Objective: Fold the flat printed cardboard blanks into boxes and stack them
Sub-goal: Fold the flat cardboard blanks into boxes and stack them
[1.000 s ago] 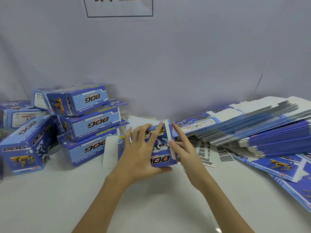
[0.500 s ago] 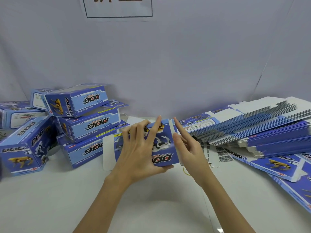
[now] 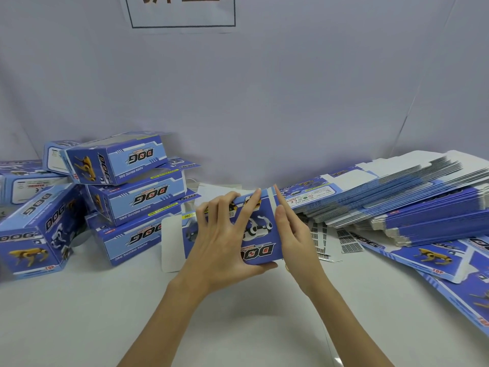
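A blue printed "DOG" box (image 3: 260,235) stands half-folded on the white table (image 3: 87,313) in the middle of the view. My left hand (image 3: 223,243) grips it, fingers spread over the top and front, thumb under the lower edge. My right hand (image 3: 292,231) presses straight fingers flat against the box's right end. A white flap (image 3: 172,243) sticks out at the box's left end. A pile of folded boxes (image 3: 137,200) is stacked at the left. A thick fanned stack of flat blanks (image 3: 412,205) lies at the right.
More folded boxes (image 3: 34,234) lean at the far left edge. Loose flat blanks (image 3: 436,258) lie at the right near the table's front. Barcode sheets (image 3: 336,238) lie behind my right hand. A grey backdrop with a paper sign (image 3: 182,11) closes off the rear.
The right end flap, which stood open a second ago, now lies shut under my right hand's flat fingers. The box shifted slightly. My left hand kept its hold.
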`<state>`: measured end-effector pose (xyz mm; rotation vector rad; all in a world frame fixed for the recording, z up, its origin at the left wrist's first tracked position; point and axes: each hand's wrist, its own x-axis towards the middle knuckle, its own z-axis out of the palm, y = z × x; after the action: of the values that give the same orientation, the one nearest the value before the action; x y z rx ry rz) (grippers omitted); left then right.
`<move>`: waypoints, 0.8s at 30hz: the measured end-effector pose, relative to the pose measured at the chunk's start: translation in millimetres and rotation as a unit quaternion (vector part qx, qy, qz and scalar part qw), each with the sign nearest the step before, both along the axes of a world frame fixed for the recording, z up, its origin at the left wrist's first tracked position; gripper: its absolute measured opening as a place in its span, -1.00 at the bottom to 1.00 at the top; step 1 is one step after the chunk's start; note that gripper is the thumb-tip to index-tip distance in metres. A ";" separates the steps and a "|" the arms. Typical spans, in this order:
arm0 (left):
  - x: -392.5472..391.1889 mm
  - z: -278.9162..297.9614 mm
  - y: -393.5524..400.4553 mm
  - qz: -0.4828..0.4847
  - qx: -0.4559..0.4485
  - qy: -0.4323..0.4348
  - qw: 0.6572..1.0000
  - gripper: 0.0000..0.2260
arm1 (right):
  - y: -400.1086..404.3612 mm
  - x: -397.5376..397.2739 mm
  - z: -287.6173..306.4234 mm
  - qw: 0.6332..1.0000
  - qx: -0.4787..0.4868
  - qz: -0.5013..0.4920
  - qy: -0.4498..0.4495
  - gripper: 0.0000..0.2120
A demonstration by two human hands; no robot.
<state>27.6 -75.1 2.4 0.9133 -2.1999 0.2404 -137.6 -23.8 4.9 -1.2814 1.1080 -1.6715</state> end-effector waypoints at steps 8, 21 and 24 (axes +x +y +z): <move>-0.7 -3.6 -1.4 -0.004 -0.002 -0.006 1.000 0.08 | -6.4 -6.9 -6.8 0.998 0.018 0.011 0.051 -0.57; -11.0 -7.9 4.3 0.001 -0.002 0.016 1.000 0.03 | -7.3 -13.0 -11.4 0.997 0.022 0.003 0.077 -0.62; -7.1 -6.7 3.6 -0.005 -0.004 -0.006 1.000 0.04 | -8.3 -13.5 -13.2 0.993 0.032 0.006 0.113 -0.61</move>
<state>20.5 -71.4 -4.3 0.8984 -2.2119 0.2489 -151.0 -32.1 -8.3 -1.4592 1.2729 -1.4963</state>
